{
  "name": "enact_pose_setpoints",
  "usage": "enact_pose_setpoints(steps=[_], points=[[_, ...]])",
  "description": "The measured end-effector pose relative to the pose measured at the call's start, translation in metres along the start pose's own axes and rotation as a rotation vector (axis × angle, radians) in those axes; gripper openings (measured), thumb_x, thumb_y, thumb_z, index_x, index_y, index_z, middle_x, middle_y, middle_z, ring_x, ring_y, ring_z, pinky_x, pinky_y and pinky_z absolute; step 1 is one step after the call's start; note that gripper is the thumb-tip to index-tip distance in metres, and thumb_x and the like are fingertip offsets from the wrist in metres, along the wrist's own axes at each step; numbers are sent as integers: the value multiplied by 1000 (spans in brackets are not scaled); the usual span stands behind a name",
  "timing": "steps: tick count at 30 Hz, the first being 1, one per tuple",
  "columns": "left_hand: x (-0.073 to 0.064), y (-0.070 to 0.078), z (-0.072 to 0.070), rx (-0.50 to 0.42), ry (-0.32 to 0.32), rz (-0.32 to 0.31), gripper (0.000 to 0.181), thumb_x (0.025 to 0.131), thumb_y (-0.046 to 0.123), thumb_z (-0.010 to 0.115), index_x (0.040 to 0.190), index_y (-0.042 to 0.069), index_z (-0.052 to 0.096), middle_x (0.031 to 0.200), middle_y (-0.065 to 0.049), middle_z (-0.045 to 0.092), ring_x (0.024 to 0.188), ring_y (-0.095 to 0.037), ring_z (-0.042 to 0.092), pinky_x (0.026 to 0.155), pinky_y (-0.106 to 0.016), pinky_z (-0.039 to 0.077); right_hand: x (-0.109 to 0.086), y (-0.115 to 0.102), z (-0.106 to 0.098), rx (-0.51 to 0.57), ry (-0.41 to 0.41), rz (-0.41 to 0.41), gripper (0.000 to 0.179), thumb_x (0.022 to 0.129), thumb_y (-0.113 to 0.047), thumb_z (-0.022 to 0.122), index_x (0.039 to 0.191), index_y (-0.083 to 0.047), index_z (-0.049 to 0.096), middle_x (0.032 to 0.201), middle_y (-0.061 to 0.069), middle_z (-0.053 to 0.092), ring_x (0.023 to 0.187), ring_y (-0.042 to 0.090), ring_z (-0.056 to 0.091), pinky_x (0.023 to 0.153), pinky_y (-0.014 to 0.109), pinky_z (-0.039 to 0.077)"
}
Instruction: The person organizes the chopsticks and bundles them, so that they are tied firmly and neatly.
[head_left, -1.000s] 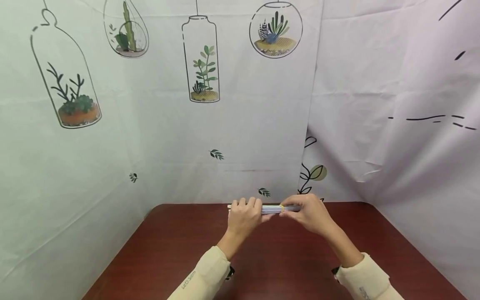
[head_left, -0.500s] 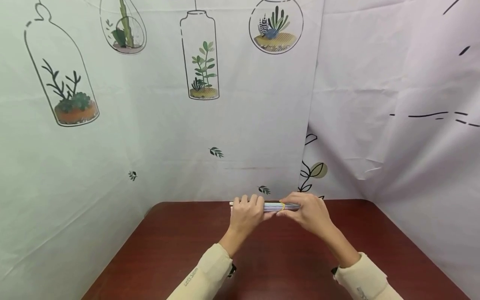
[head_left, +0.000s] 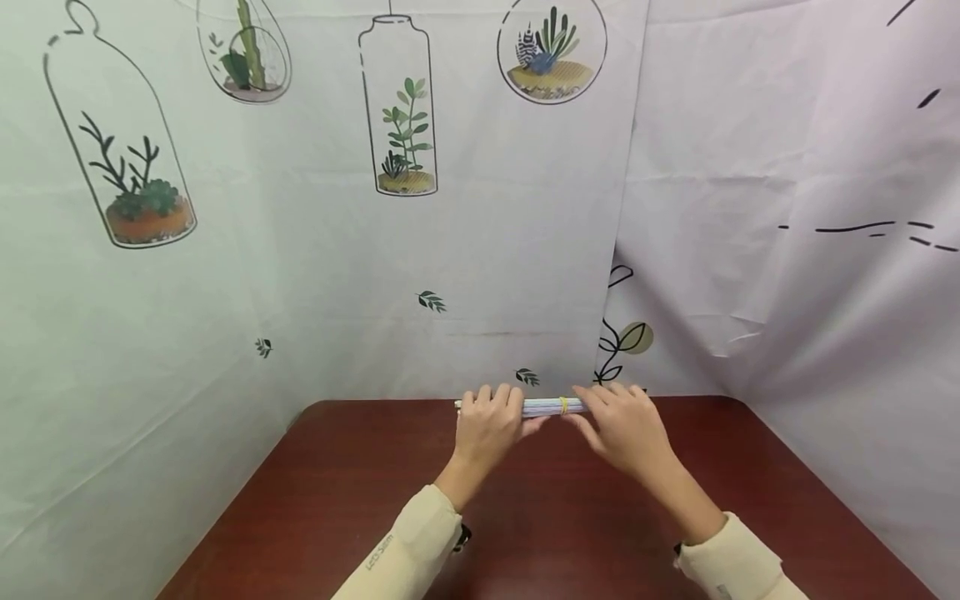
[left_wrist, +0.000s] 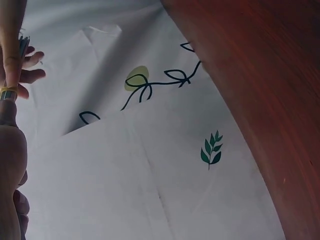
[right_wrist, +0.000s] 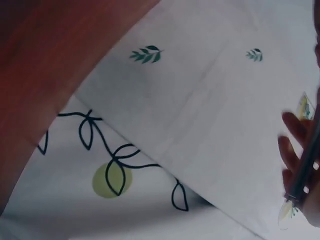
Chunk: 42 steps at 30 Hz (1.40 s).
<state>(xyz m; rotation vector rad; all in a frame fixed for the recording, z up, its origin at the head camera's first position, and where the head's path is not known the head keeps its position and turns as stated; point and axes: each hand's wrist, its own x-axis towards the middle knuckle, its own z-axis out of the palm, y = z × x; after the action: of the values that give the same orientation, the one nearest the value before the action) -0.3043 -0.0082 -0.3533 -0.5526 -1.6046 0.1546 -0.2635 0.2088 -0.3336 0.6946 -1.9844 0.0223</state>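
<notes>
A bundle of thin, pale sticks (head_left: 542,407), their exact kind unclear, lies level between both hands above the back of the table. Near its right part a yellow rubber band (head_left: 564,406) goes round it. My left hand (head_left: 486,427) grips the left part, fingers curled over the top, with a short end sticking out. Thumb and fingers of my right hand (head_left: 626,427) lie on either side of the right end, close to the band. In the right wrist view, the bundle (right_wrist: 306,162) looks dark and crosses the right hand's spread fingers. The left wrist view shows the band (left_wrist: 8,94) beside the right thumb.
The dark red-brown table (head_left: 525,517) spreads below the hands. White cloth (head_left: 480,250) printed with plants and jars hangs behind it and along both sides, close to the table's back edge.
The right hand has shifted slightly right and its fingers have loosened around the bundle's end, its thumb lower than before. The left hand keeps its grip. The head view has tilted slightly.
</notes>
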Motion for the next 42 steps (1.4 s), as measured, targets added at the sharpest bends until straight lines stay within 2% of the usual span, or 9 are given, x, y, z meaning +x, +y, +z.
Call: enact_pose_setpoints(steps=[3, 6, 14, 19, 24, 28, 32, 35, 42], points=[[2, 0, -1, -3, 18, -11, 57, 73, 70, 50, 61, 14, 46, 56, 2, 44, 44, -18, 40, 40, -30, 25, -2, -2, 5, -81, 87, -26, 46, 89, -45, 48, 104, -6, 66, 86, 7, 66, 71, 28, 58, 58, 41, 42], [3, -1, -2, -1, 21, -13, 58, 75, 70, 48, 61, 14, 47, 56, 2, 44, 44, -18, 39, 40, -30, 25, -3, -2, 10, -107, 165, -34, 44, 89, -42, 46, 101, -5, 67, 83, 7, 65, 69, 30, 56, 58, 43, 40], [-1, -7, -4, -27, -44, -24, 51, 74, 64, 56, 69, 14, 52, 63, 2, 49, 51, -19, 45, 45, -33, 35, 0, -1, 17, -117, 244, -39, 38, 86, -39, 49, 93, -5, 66, 76, 7, 61, 64, 30, 52, 56, 42, 38], [-4, -10, -4, -34, -52, -17, 45, 74, 58, 60, 72, 14, 52, 68, 2, 49, 57, -19, 47, 53, -34, 41, -1, 0, 20, -123, 257, -40, 38, 87, -41, 49, 91, -7, 65, 75, 7, 60, 63, 29, 51, 54, 41, 37], [-9, -16, -2, -47, -88, -84, 46, 64, 54, 69, 84, 14, 58, 79, -1, 56, 72, -23, 54, 64, -40, 43, -6, 5, 22, -101, 247, 1, 40, 90, -42, 46, 90, -7, 65, 76, 6, 60, 66, 29, 52, 56, 42, 36], [-12, -20, 0, -137, -129, -100, 45, 63, 40, 76, 89, 9, 56, 86, -6, 54, 70, -24, 49, 58, -33, 43, -8, 8, 22, -98, 255, 18, 39, 90, -41, 47, 89, -6, 65, 75, 6, 59, 66, 28, 51, 56, 42, 35], [-13, -19, 2, -210, -131, -105, 44, 60, 27, 81, 87, 5, 54, 86, -8, 50, 67, -23, 43, 52, -27, 43, -7, 9, 24, -113, 270, 8, 35, 87, -38, 49, 88, -6, 64, 74, 5, 58, 64, 29, 50, 55, 42, 34], [-13, -16, 4, -181, -110, -133, 41, 59, 24, 81, 85, 6, 55, 85, -8, 51, 66, -23, 43, 52, -29, 41, -6, 9, 25, -110, 258, 8, 33, 86, -37, 50, 88, -6, 64, 75, 5, 58, 65, 28, 50, 55, 42, 34], [-10, -7, 6, -42, -66, -141, 29, 66, 29, 70, 85, 10, 57, 86, -5, 55, 71, -25, 50, 54, -33, 39, -9, 9, 26, -88, 245, 42, 31, 83, -32, 49, 89, -6, 64, 76, 6, 59, 65, 29, 50, 56, 42, 34]])
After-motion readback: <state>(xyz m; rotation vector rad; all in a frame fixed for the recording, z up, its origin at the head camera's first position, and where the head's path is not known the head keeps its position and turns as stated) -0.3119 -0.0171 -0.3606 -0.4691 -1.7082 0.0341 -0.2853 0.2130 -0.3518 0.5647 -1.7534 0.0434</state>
